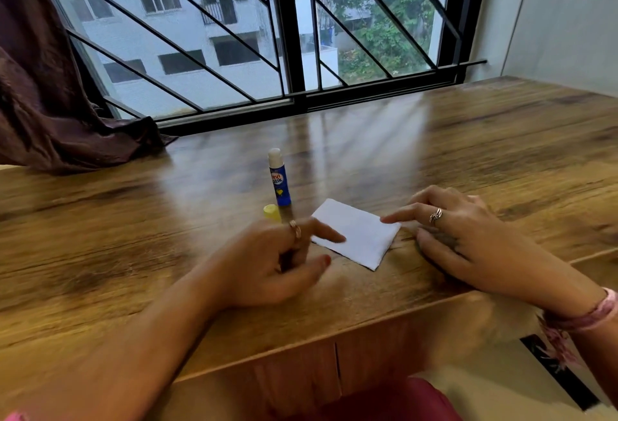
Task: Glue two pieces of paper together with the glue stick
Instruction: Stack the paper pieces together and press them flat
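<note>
White paper (357, 233), a small rectangle lying flat near the front edge of a wood-grain desk (501, 159), is pinned at both ends by a person's forefingers. The left hand (267, 263) presses one fingertip on the sheet's left end with its other fingers loosely curled and grasping nothing; the right hand (468, 236) lays a forefinger on the right end, its remaining fingers spread flat on the desk. Pressure from both sides suggests the two pieces are already stacked and being pressed so the glue takes, though only one white surface can be made out and no seam is visible. A blue glue stick (279, 179) stands upright just behind the paper, uncapped with its white glue tip exposed, set within easy reach of the left hand. Its yellow cap (271, 212) rests on the desk beside the stick's base, just behind the left knuckles. Rings show on both hands, and a pink thread band (598, 313) circles the right wrist. Barred windows (294, 35) run along the desk's far edge.
</note>
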### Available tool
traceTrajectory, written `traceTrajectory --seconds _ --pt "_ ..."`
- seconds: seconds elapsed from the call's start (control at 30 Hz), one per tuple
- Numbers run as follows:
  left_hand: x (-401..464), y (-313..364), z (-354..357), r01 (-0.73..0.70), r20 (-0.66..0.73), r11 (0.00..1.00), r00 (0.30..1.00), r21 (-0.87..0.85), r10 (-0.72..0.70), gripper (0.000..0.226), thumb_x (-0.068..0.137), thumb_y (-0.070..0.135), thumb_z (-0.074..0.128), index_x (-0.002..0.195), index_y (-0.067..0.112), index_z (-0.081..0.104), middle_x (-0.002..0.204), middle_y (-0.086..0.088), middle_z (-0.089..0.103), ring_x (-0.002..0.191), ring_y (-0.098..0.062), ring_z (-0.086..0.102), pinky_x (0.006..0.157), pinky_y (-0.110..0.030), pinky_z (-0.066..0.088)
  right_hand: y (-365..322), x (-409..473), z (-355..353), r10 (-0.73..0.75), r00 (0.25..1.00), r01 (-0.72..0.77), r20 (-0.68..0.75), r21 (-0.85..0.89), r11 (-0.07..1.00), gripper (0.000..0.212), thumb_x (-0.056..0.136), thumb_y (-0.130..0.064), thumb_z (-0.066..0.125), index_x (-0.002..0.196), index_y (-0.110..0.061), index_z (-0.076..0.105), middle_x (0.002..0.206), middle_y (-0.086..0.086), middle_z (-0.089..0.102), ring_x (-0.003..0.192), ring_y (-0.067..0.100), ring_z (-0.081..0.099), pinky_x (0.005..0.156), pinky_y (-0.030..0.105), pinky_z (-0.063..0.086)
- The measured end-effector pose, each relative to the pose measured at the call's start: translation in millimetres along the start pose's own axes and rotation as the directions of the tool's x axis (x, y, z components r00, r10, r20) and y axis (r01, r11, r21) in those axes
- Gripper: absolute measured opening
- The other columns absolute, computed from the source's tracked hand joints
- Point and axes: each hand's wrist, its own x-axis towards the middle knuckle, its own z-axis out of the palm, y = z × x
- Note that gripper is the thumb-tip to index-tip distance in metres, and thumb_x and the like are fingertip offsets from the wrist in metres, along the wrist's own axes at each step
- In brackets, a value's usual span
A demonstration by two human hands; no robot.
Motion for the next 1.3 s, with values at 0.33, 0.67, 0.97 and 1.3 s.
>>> traceTrajectory --seconds 0.33,0.67,0.97,1.3 --pt "2.2 16.0 7.0 -0.134 0.164 0.972 0.981 0.193 0.103 0.047 0.091 0.056 0.042 0.134 0.037 0.047 0.046 0.014 0.025 0.045 0.006 0.035 0.046 -0.014 0.022 -21.9 -18.6 3.1 -0.19 0.982 0.19 0.0 0.034 0.981 0.039 0.087 -0.031 0.042 0.119 -0.039 0.062 0.091 -0.046 0.037 0.079 -0.023 0.033 0.063 0.033 0.042" --pt "3.4 18.8 7.0 -0.122 0.18 0.964 0.98 0.238 0.08 0.053 0.088 0.066 0.039 0.133 0.039 0.047 0.045 0.008 0.025 0.045 0.0 0.039 0.046 -0.016 0.024 -29.6 -17.8 5.4 -0.107 0.994 0.107 0.01 -0.024 0.994 0.043 0.088 -0.042 0.032 0.117 -0.043 0.064 0.076 -0.025 0.037 0.075 -0.008 0.035 0.059 0.031 0.036" --pt "5.0 18.4 7.1 -0.095 0.183 0.968 0.982 0.232 0.052 0.054 0.087 0.069 0.038 0.133 0.042 0.045 0.045 0.005 0.031 0.046 -0.006 0.04 0.046 -0.019 0.025 -24.8 -12.3 0.0 0.007 1.0 -0.002 0.028 -0.166 0.986 0.038 0.092 -0.05 0.03 0.117 -0.051 0.059 0.078 -0.02 0.05 0.084 0.002 0.054 0.069 0.034 0.036" --pt "3.6 16.9 7.9 -0.108 0.158 0.967 0.985 0.23 0.073 0.05 0.088 0.068 0.038 0.13 0.042 0.048 0.044 0.005 0.029 0.049 0.003 0.042 0.049 -0.014 0.028 4.1 -1.6 -8.0 0.136 0.99 -0.128 0.037 -0.164 0.978 0.045 0.085 -0.051 0.026 0.119 -0.055 0.055 0.072 -0.021 0.042 0.083 0.0 0.049 0.076 0.036 0.036"
